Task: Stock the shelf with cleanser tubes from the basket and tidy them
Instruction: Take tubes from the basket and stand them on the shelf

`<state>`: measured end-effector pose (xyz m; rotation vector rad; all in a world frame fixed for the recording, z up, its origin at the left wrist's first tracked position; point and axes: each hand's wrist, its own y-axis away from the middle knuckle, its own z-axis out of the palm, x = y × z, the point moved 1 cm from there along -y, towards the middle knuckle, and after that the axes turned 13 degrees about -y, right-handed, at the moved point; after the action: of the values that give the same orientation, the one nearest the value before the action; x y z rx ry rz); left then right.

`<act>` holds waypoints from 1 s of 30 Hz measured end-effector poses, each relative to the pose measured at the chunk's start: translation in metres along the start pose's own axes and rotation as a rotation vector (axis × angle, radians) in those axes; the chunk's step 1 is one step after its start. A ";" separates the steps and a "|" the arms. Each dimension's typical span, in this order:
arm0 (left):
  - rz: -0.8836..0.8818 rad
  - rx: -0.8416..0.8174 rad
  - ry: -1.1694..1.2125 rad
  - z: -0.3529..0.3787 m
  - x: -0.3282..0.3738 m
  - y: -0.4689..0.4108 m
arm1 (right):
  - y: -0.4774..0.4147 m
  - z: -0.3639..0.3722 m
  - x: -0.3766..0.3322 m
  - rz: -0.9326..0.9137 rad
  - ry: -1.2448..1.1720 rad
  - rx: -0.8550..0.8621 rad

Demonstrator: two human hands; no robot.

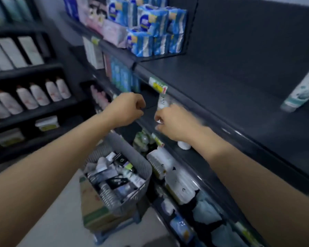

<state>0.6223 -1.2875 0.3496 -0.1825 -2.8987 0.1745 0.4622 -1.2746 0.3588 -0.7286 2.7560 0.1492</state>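
Observation:
A grey basket full of mixed cleanser tubes stands below my hands, beside the shelving. My right hand grips a white cleanser tube upright in front of the dark shelf's front edge; its crimped end sticks up above my fingers and its white cap shows below my wrist. My left hand hovers just left of it, curled into a fist with nothing visible inside. Another white and teal tube leans at the far right of the same shelf.
The basket rests on a cardboard box atop a blue stool. Blue and pink tissue packs fill the shelf above. White packaged goods line the shelf below. White bottles sit on the rack at left.

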 end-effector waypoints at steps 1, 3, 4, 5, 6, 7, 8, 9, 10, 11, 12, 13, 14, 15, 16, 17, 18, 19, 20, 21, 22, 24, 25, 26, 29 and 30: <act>-0.048 -0.053 -0.018 0.013 -0.022 0.012 | -0.008 0.021 -0.010 -0.017 -0.013 -0.074; -0.133 -0.166 -0.040 0.045 -0.062 0.033 | -0.024 0.063 -0.025 -0.031 -0.040 -0.203; -0.168 -0.232 -0.050 0.061 -0.080 0.044 | -0.033 0.084 -0.031 -0.029 -0.048 -0.256; -0.203 -0.296 -0.060 0.077 -0.098 0.054 | -0.041 0.106 -0.036 -0.018 -0.059 -0.310; -0.236 -0.353 -0.062 0.093 -0.115 0.064 | -0.049 0.128 -0.039 -0.006 -0.072 -0.364; -0.263 -0.405 -0.057 0.108 -0.131 0.073 | -0.057 0.150 -0.042 0.018 -0.093 -0.414; -0.281 -0.445 -0.051 0.123 -0.145 0.080 | -0.064 0.171 -0.043 0.046 -0.118 -0.455; -0.296 -0.475 -0.048 0.138 -0.160 0.085 | -0.070 0.190 -0.044 0.072 -0.135 -0.496; -0.307 -0.507 -0.047 0.152 -0.172 0.089 | -0.075 0.209 -0.042 0.105 -0.150 -0.534; -0.312 -0.539 -0.045 0.165 -0.183 0.091 | -0.080 0.227 -0.039 0.140 -0.153 -0.564; -0.308 -0.564 -0.041 0.178 -0.192 0.091 | -0.084 0.244 -0.035 0.178 -0.163 -0.584; -0.300 -0.583 -0.033 0.188 -0.199 0.089 | -0.088 0.262 -0.030 0.216 -0.172 -0.598; -0.292 -0.601 -0.024 0.200 -0.205 0.087 | -0.092 0.275 -0.025 0.247 -0.186 -0.607; -0.282 -0.618 -0.019 0.212 -0.209 0.083 | -0.096 0.289 -0.021 0.269 -0.176 -0.610; -0.267 -0.641 -0.032 0.224 -0.211 0.080 | -0.100 0.302 -0.015 0.282 -0.186 -0.600; -0.254 -0.682 -0.046 0.238 -0.213 0.079 | -0.105 0.316 -0.007 0.308 -0.192 -0.592; -0.235 -0.731 -0.047 0.253 -0.214 0.078 | -0.108 0.328 -0.002 0.323 -0.203 -0.596; -0.211 -0.785 -0.045 0.264 -0.211 0.081 | -0.107 0.334 0.002 0.354 -0.214 -0.608; -0.174 -0.834 -0.052 0.287 -0.214 0.077 | -0.113 0.352 0.011 0.390 -0.219 -0.621; -0.132 -0.872 -0.070 0.307 -0.217 0.072 | -0.117 0.368 0.019 0.428 -0.217 -0.640; -0.100 -0.903 -0.102 0.312 -0.214 0.075 | -0.115 0.373 0.023 0.446 -0.236 -0.642; -0.067 -0.930 -0.141 0.330 -0.213 0.073 | -0.117 0.395 0.037 0.471 -0.256 -0.651; -0.050 -0.937 -0.137 0.342 -0.214 0.070 | -0.121 0.410 0.048 0.497 -0.270 -0.649; -0.033 -0.952 -0.144 0.352 -0.215 0.067 | -0.125 0.425 0.059 0.520 -0.273 -0.658; 0.072 -1.053 -0.186 0.379 -0.221 0.064 | -0.135 0.438 0.070 0.578 -0.280 -0.668; 0.123 -1.091 -0.203 0.388 -0.223 0.064 | -0.137 0.437 0.070 0.598 -0.302 -0.670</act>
<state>0.7526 -1.2952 -0.0828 -0.5292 -2.8166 -1.4409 0.5805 -1.3518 -0.0830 0.0329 2.5162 1.2277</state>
